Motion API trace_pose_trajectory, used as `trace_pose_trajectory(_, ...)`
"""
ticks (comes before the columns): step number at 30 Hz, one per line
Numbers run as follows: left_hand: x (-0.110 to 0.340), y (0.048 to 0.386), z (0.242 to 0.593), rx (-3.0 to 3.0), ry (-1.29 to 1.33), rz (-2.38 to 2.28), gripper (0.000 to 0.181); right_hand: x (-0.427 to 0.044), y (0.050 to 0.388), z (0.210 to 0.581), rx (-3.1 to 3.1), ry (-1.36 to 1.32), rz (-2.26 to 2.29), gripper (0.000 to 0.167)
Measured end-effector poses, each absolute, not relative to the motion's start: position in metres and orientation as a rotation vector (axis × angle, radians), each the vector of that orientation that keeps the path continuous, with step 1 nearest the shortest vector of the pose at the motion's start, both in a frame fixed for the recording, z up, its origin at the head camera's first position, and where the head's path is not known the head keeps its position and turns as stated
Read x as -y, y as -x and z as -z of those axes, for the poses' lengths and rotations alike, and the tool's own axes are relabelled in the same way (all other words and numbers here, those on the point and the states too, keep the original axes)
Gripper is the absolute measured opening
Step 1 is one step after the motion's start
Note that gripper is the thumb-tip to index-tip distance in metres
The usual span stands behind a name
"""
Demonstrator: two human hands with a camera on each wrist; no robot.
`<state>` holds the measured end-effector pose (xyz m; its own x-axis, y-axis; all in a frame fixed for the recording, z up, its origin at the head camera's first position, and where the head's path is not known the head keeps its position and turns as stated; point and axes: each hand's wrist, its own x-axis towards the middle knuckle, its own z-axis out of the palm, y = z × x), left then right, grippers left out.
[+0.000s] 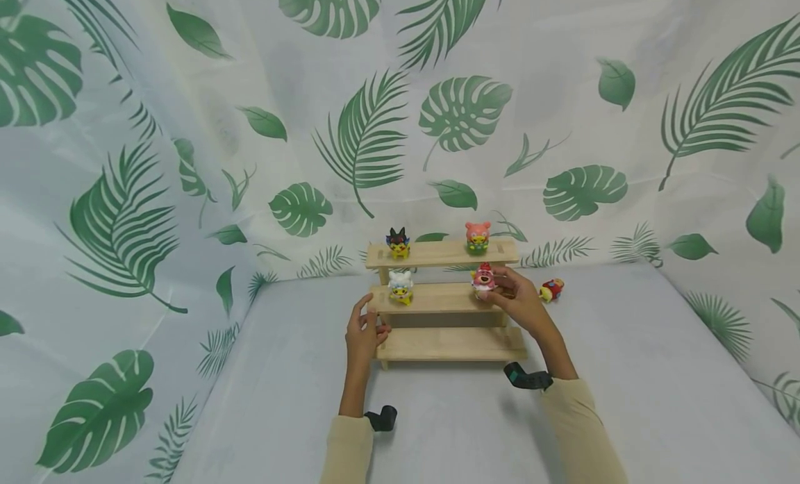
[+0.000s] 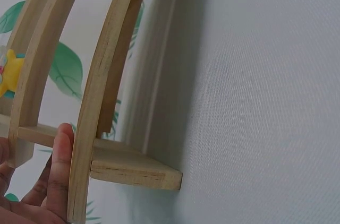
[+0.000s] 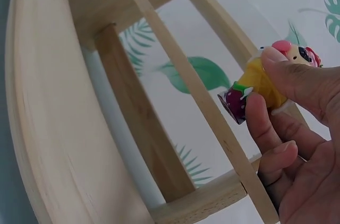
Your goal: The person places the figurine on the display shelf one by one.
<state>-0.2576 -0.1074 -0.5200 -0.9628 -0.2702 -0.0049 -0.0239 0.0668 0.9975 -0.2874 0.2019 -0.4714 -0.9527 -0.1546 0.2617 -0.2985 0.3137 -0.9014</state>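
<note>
My right hand (image 1: 523, 305) pinches a small pink-and-red figurine (image 1: 484, 278) between thumb and fingers, at the right end of the middle tier of a three-tier wooden display shelf (image 1: 450, 341). Seen from the right wrist, this figurine (image 3: 260, 78) has a yellow body and a dark purple base, and is tilted. My left hand (image 1: 362, 338) touches the shelf's left end, its fingers loosely extended by the middle and bottom tiers. A white-capped yellow figurine (image 1: 401, 287) stands on the middle tier's left end.
On the top tier stand a black-eared figurine (image 1: 398, 243) at left and a pink-and-green figurine (image 1: 478, 238) at right. Another red-and-yellow figurine (image 1: 551, 290) lies on its side on the pale tabletop (image 1: 450, 428), right of the shelf. Leaf-printed cloth (image 1: 400, 164) hangs behind.
</note>
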Motion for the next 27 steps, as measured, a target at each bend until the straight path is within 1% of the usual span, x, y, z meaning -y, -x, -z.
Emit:
trace_pose_trajectory(2, 0.1062, 0.2541, 0.5142, 2.159, -0.299, 2.003, 0.036, -0.2019, 0.2880, 0.4719, 2.447, -0.437, -1.705, 0.044)
trace_pose_trajectory(8, 0.1063, 0.2543, 0.5142, 2.158, -0.287, 2.001, 0.037, -0.2023, 0.2883, 0.4722, 2.454, -0.478, -1.692, 0.043)
trace_pose_trajectory(10, 0.1075, 0.2572, 0.5195, 2.151, -0.286, 2.007, 0.037, -0.2027, 0.2881, 0.4724, 2.454, -0.495, -1.675, 0.043)
trace_pose_trajectory(17, 0.1084, 0.2567, 0.5198, 2.142, -0.241, 2.015, 0.042, -0.2018, 0.2864, 0.4723, 2.454, -0.529, -1.628, 0.041)
trace_pose_trajectory(27, 0.1064, 0.2578, 0.5190, 2.149, -0.327, 2.015, 0.035, -0.2004, 0.2867, 0.4711, 2.516, -0.492, -1.490, 0.042)
